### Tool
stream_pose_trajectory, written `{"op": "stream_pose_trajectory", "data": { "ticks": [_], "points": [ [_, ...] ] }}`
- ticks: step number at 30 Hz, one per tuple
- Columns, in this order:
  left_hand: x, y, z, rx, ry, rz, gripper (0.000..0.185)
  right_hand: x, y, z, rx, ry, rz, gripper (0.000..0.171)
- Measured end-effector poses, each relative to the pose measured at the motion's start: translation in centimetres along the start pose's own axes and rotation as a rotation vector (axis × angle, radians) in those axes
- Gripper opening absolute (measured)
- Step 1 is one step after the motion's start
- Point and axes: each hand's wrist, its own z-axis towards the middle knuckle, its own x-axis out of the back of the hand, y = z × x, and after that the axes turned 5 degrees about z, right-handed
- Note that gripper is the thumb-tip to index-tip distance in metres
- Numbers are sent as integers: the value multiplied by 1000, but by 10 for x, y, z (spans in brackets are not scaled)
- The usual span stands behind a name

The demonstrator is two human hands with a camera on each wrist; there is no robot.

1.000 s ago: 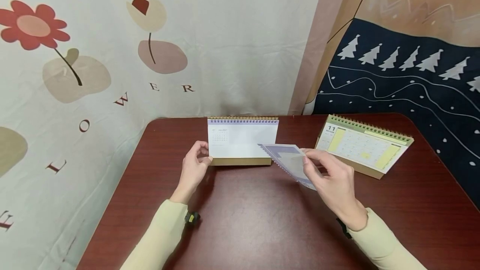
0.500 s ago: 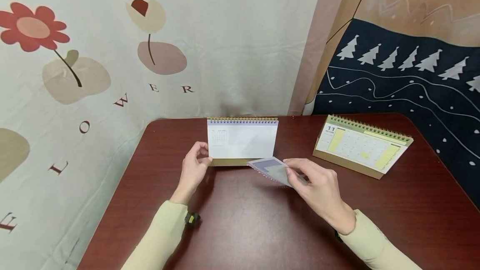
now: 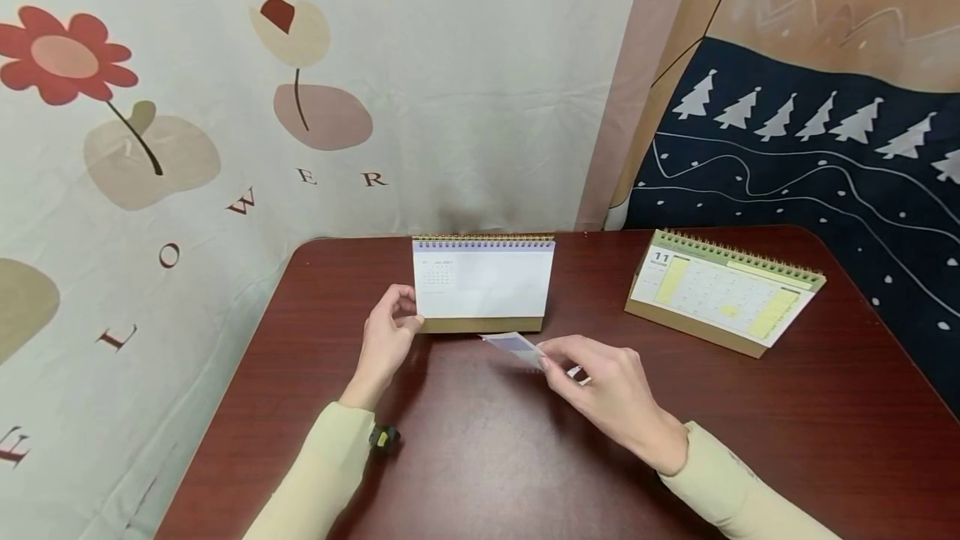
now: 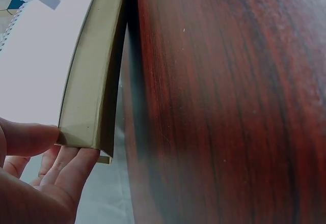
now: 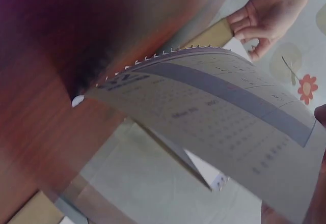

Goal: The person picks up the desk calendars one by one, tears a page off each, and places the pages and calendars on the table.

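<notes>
We count one loose calendar page (image 3: 513,346), pinched low over the counter (image 3: 487,457) in our right hand (image 3: 600,394). Farther back stand two desk calendars; our left hand (image 3: 386,340) has its grip clamped on the purple calendar (image 3: 483,282), the green calendar (image 3: 723,290) far right.

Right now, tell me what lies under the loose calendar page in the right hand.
Only bare table shows beneath the loose calendar page pinched by the right hand; the spot under that hand stays hidden.
</notes>
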Motion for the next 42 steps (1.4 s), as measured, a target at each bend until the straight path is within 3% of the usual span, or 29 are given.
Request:
{"op": "stream_pose_trajectory", "data": {
  "ticks": [8,20,31,42],
  "points": [
    [-1,-1,0,3,-2,-1,31,-18,-1,-3,46,-56,26,8],
    [-2,-3,1,-6,-8,-7,30,-38,-3,-10,87,-153,-48,14],
    [-2,-4,2,7,-16,-24,31,-42,-6,-17,-31,-344,-100,10],
    [-2,-3,2,17,-14,-26,31,-47,-5,-21,-3,-439,-52,7]
  ]
}}
